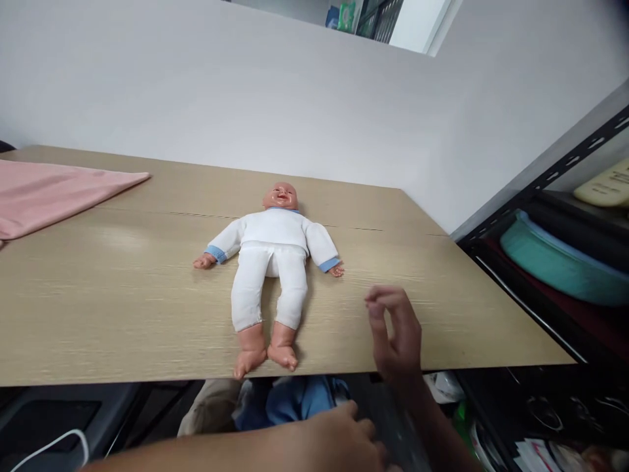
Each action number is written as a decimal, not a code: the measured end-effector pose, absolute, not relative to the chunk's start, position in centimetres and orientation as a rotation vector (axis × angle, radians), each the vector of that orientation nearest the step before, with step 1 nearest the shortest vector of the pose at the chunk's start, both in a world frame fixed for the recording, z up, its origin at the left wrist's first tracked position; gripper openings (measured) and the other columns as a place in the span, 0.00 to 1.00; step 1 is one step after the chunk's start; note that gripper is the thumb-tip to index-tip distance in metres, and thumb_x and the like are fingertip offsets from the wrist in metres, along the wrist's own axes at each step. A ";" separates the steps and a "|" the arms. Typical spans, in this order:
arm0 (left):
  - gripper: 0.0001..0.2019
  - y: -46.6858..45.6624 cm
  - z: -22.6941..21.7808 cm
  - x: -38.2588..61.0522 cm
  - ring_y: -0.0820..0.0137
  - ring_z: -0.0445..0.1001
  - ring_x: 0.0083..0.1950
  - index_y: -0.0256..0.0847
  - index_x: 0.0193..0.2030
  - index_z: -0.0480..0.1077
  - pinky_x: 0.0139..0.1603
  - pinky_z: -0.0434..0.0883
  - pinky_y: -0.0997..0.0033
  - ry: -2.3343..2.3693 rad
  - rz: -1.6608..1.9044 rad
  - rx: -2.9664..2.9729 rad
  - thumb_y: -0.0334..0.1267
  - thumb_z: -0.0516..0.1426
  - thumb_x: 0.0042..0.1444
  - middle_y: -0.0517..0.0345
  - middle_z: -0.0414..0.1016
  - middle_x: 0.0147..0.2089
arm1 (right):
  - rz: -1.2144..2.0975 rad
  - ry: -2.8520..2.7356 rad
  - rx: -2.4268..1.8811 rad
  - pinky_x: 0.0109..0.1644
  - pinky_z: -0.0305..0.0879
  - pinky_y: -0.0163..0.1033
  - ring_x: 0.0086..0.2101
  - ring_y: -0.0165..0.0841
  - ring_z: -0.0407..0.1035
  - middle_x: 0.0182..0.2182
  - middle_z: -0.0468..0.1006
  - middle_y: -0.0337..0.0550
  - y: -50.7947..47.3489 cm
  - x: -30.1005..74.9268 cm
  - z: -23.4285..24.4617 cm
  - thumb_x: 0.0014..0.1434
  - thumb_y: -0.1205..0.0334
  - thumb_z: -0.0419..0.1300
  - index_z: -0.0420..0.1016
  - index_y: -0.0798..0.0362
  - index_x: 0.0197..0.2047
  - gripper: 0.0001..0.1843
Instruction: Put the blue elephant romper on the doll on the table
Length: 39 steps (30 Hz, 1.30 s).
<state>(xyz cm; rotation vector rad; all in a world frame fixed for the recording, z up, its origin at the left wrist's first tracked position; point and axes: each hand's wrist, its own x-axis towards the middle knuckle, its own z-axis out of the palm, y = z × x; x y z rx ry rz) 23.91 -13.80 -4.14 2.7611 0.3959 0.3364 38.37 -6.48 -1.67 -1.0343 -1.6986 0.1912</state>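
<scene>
A baby doll point(273, 262) in a white suit with blue cuffs lies face up on the wooden table point(122, 308), its bare feet at the front edge. My right hand point(396, 334) hovers over the front edge, right of the doll's legs and not touching it. Its fingers are curled in toward the thumb, and I see nothing in them. My left hand point(344, 442) and forearm lie low across the bottom of the view, below the table edge. The frame edge cuts off most of its fingers.
A pink cloth point(44, 193) lies at the table's far left. A dark metal shelf point(545, 177) at the right holds a teal basin point(560, 259). A white partition stands behind the table. Under the table are a white cable point(59, 442) and bags.
</scene>
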 end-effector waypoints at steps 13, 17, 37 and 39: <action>0.24 -18.3 -5.3 6.8 0.51 0.75 0.66 0.50 0.68 0.67 0.67 0.70 0.53 1.554 1.210 2.369 0.43 0.65 0.69 0.46 0.77 0.66 | 0.624 -1.178 -1.721 0.50 0.79 0.58 0.48 0.52 0.79 0.50 0.81 0.57 -20.5 44.6 -26.5 0.60 0.41 0.68 0.75 0.51 0.52 0.26; 0.46 -15.8 -6.4 5.3 0.39 0.71 0.70 0.47 0.78 0.57 0.68 0.69 0.38 1.845 1.169 2.261 0.65 0.66 0.62 0.39 0.70 0.73 | 1.006 -0.891 -1.837 0.58 0.75 0.63 0.57 0.63 0.76 0.53 0.82 0.63 -18.1 43.3 -28.1 0.42 0.17 0.64 0.79 0.52 0.47 0.48; 0.23 -19.2 -3.5 10.5 0.58 0.73 0.68 0.50 0.66 0.69 0.71 0.70 0.57 1.032 1.295 2.208 0.33 0.66 0.68 0.50 0.74 0.64 | 1.121 -1.977 -1.193 0.45 0.67 0.37 0.38 0.34 0.73 0.36 0.80 0.40 -18.8 38.4 -3.7 0.68 0.51 0.69 0.84 0.52 0.42 0.12; 0.23 -18.3 -1.8 10.7 0.57 0.72 0.70 0.52 0.69 0.67 0.72 0.70 0.56 0.926 1.112 2.092 0.37 0.65 0.70 0.50 0.74 0.66 | 1.039 -2.157 -1.026 0.42 0.66 0.35 0.37 0.33 0.73 0.37 0.78 0.41 -18.3 38.0 1.1 0.67 0.52 0.71 0.86 0.51 0.43 0.11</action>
